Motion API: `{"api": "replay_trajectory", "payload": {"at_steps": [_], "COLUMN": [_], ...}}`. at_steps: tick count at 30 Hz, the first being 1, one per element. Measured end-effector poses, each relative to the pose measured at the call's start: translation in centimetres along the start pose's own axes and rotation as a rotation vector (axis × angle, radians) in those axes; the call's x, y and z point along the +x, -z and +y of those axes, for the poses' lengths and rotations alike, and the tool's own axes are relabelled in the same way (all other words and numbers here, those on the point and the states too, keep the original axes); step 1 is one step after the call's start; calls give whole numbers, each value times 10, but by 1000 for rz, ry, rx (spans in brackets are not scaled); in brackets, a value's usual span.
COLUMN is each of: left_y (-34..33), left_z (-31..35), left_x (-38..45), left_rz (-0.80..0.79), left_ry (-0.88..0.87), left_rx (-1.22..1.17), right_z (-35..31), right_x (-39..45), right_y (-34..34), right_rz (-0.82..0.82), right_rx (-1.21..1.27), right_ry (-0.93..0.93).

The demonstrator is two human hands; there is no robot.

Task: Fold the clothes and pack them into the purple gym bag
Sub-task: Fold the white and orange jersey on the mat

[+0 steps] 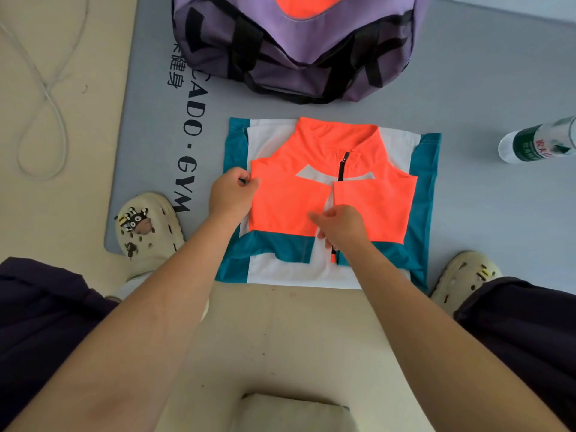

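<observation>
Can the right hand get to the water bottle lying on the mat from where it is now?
Probably yes. The bottle lies on the mat, right of the jacket, nothing between; but the right hand must first leave the jacket.

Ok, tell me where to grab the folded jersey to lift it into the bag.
Take the jersey by its two short side edges, one hand from each side. It lies flat with sleeves folded inward, so lifting from both sides should keep the folds. The left hand already pinches the left edge; the purple gym bag sits just beyond.
</observation>
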State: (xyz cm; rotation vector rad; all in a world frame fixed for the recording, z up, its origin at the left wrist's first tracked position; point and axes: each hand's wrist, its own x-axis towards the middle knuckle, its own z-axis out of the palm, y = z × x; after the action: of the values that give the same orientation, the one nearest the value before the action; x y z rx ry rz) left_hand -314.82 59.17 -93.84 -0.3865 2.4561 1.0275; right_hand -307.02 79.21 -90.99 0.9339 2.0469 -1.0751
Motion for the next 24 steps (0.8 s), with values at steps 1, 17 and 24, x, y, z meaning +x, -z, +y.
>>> {"api": "replay_trajectory", "payload": {"at_steps": [1, 17, 24], "left_y": [1, 30, 31], "left_z": [-1, -35, -46], "left_x": [0, -43, -61], "left_rz": [-8, -403, -433], "left_ry": [9, 137, 110], "left_rx": [0, 186, 390], "right_z": [-4, 21, 26], "right_x": [2, -5, -18], "right_y": [-4, -17, -11], "right_rz": [85, -71, -179], "right_rx": [29, -182, -367], "right_ry": [27, 0, 58]}}
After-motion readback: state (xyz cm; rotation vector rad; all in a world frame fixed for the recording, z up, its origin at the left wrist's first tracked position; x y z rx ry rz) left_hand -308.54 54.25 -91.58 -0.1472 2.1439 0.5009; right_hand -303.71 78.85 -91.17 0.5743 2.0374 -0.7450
